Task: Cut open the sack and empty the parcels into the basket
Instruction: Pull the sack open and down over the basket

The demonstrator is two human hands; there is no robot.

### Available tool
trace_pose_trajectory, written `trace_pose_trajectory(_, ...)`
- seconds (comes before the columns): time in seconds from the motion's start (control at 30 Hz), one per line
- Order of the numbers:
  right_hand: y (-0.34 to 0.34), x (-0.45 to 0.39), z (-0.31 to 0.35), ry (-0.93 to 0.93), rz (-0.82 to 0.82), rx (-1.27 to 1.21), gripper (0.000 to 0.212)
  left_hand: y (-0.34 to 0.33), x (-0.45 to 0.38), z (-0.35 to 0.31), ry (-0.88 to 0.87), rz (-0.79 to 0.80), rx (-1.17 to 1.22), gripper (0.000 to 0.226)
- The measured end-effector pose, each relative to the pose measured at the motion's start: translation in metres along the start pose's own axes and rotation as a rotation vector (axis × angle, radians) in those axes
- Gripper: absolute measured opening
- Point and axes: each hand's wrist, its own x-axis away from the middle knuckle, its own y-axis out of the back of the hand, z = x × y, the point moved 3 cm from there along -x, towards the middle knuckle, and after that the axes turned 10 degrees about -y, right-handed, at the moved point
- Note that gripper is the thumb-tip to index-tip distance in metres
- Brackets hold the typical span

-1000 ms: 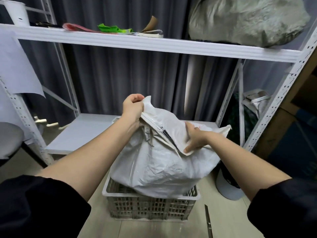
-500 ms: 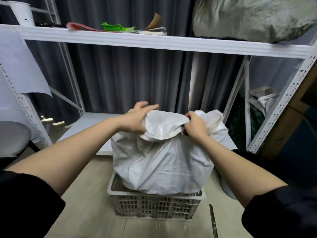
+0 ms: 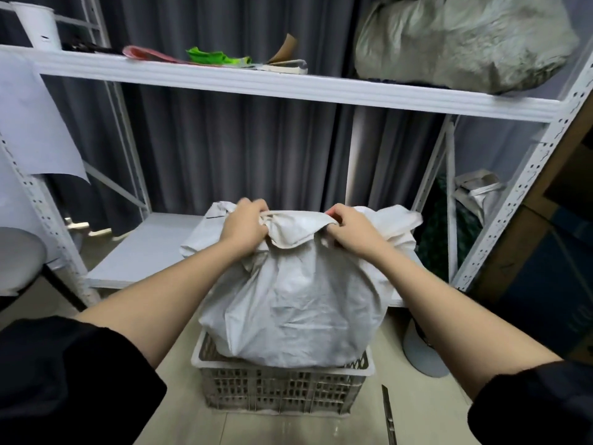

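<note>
A bulging white woven sack (image 3: pixel 295 303) stands in a grey slotted plastic basket (image 3: pixel 282 390) on the floor. My left hand (image 3: pixel 245 224) grips the bunched fabric at the sack's top left. My right hand (image 3: pixel 348 228) grips the folded top edge on the right. A fold of sack cloth stretches between the two hands. The parcels inside are hidden by the sack. A thin knife-like tool (image 3: pixel 389 415) lies on the floor to the right of the basket.
A white metal shelf rack (image 3: pixel 288 88) stands behind the basket, its low shelf (image 3: pixel 144 248) just beyond the sack. Another stuffed sack (image 3: pixel 462 40) lies on the upper shelf. A grey cap (image 3: pixel 420 354) is on the floor at right, a stool (image 3: pixel 16 261) at left.
Both hands have closed round the sack's top fabric and bunched it tighter; the left hand went from lying flat to gripping. The view moved closer and slightly down.
</note>
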Motion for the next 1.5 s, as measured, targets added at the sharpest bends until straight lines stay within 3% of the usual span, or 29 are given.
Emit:
trace_pose_trajectory(0.07,0.02,-0.003,-0.006,0.132,-0.205,0.566,0.041,0.008,-0.005,0.006,0.049,-0.087,0.084,0.017)
trace_pose_trajectory(0.1,0.03,-0.006,-0.011,0.151,-0.267,0.677,0.056,0.01,-0.007,0.007,0.051,-0.119,0.118,0.016)
trace_pose_trajectory(0.17,0.046,-0.012,-0.028,-0.04,-0.128,0.595,0.091,0.011,-0.01,0.004,0.05,-0.186,0.184,0.013)
trace_pose_trajectory(0.23,0.045,-0.017,-0.046,-0.267,0.066,0.522,0.105,0.012,-0.016,-0.001,0.066,-0.251,0.292,0.012)
trace_pose_trajectory(0.3,0.036,-0.016,-0.057,-0.289,0.019,0.671,0.084,0.014,-0.02,-0.006,0.099,-0.294,0.426,0.01)
trace_pose_trajectory(0.37,0.031,-0.014,-0.063,-0.222,-0.116,0.636,0.048,0.011,-0.019,-0.007,0.12,-0.296,0.476,0.01)
trace_pose_trajectory(0.47,0.035,-0.019,-0.065,-0.205,-0.158,0.524,0.023,0.006,-0.021,0.004,0.11,-0.225,0.352,0.011)
trace_pose_trajectory(0.53,0.054,-0.028,-0.049,-0.259,-0.347,0.232,0.02,0.016,-0.033,0.01,0.122,-0.202,0.261,0.009)
trace_pose_trajectory(0.67,0.071,-0.03,-0.012,-0.259,-0.741,-0.458,0.018,0.035,-0.04,-0.002,0.1,-0.424,0.26,0.013)
trace_pose_trajectory(0.7,0.069,-0.032,-0.009,-0.216,-0.684,-0.471,0.016,0.029,-0.037,-0.002,0.087,-0.376,0.243,0.012)
trace_pose_trajectory(0.77,0.06,-0.037,-0.022,-0.212,-0.392,-0.283,0.014,0.008,-0.031,0.012,0.146,-0.139,0.165,0.007)
trace_pose_trajectory(0.8,0.057,-0.037,-0.03,-0.247,-0.306,-0.212,0.015,0.004,-0.027,0.021,0.207,-0.111,0.147,0.005)
trace_pose_trajectory(0.9,0.055,-0.031,-0.043,-0.261,-0.447,-0.243,0.016,0.003,-0.021,0.026,0.249,-0.259,0.173,0.006)
trace_pose_trajectory(1.0,0.042,-0.03,-0.049,-0.336,-0.272,-0.174,0.016,-0.011,-0.02,0.018,0.152,-0.044,0.128,0.009)
trace_pose_trajectory(1.07,0.053,-0.03,-0.049,-0.325,-0.37,-0.187,0.014,-0.005,-0.02,0.021,0.178,-0.142,0.112,0.004)
trace_pose_trajectory(1.13,0.061,-0.028,-0.045,-0.275,-0.515,-0.207,0.015,0.003,-0.022,0.019,0.174,-0.314,0.15,0.014)
trace_pose_trajectory(1.23,0.047,-0.033,-0.042,-0.22,-0.266,0.101,0.019,0.005,-0.026,0.012,0.133,-0.207,0.102,0.015)
trace_pose_trajectory(1.33,0.073,-0.029,-0.043,-0.182,-0.427,0.034,0.006,0.019,-0.032,0.02,0.194,-0.235,0.112,0.017)
trace_pose_trajectory(1.4,0.082,-0.032,-0.045,-0.147,-0.42,0.042,0.005,0.026,-0.032,0.02,0.199,-0.275,0.12,0.019)
trace_pose_trajectory(1.5,0.076,-0.036,-0.053,-0.191,-0.135,0.206,0.033,0.028,-0.03,0.015,0.251,-0.298,0.191,0.013)
